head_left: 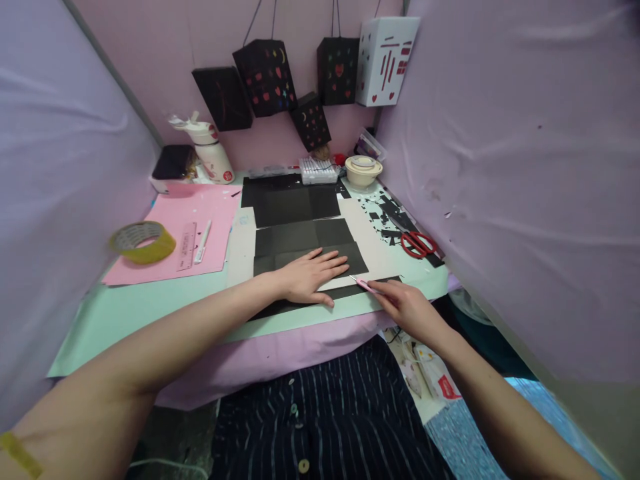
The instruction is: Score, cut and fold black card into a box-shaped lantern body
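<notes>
My left hand lies flat with fingers spread on a folded sheet of black paper, which rests on a white board. Between the fingers of my right hand is a slim pink craft knife. Its thin metal tip points left, close to the sheet's lower right corner and my left fingertips. A strip of black paper runs along the table's front edge, under both hands. Behind the folded sheet lies another black sheet.
Red-handled scissors lie among black paper scraps at right. At left, pink paper bears a tape roll, a ruler and a white pen-like tool. A bottle and bowl stand behind; decorated lanterns hang above.
</notes>
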### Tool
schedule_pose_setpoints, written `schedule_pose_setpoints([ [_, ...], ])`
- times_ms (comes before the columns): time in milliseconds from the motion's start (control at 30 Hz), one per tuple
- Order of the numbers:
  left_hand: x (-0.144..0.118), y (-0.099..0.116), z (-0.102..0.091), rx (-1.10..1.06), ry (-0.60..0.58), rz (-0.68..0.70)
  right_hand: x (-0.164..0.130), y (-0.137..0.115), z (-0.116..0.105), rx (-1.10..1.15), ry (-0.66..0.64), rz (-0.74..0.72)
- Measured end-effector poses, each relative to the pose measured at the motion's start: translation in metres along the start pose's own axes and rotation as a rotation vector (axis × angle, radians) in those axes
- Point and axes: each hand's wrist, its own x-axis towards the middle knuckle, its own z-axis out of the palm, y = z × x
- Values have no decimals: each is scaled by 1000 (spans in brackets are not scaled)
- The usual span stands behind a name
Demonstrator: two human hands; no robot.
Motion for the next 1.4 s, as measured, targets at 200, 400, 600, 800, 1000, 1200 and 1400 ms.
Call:
schedule_pose_setpoints([
  [200, 0, 1, -1, 0, -13, -12, -5, -10, -2, -52, -42, -7],
  [400, 0, 1, -2, -2, -16, -36, -4, -16, 3, -81, 13, 32],
  [600, -1, 0, 0, -10, -1, -43, 1, -17, 9, -108, 25, 22],
  [800, 0, 3, 0, 3, -20, -86, 0, -25, 10, -150, -5, 15],
  [1000, -1, 2, -8, -43, -21, -97, -3, -30, 9, -163, 11, 16],
  [1200, -16, -3, -18, -48, -5, -151, -4, -27, 11, -171, 19, 19],
  [1400, -23, -6, -7, 9, -16, -218, -2, -28, 11, -153, 9, 49],
])
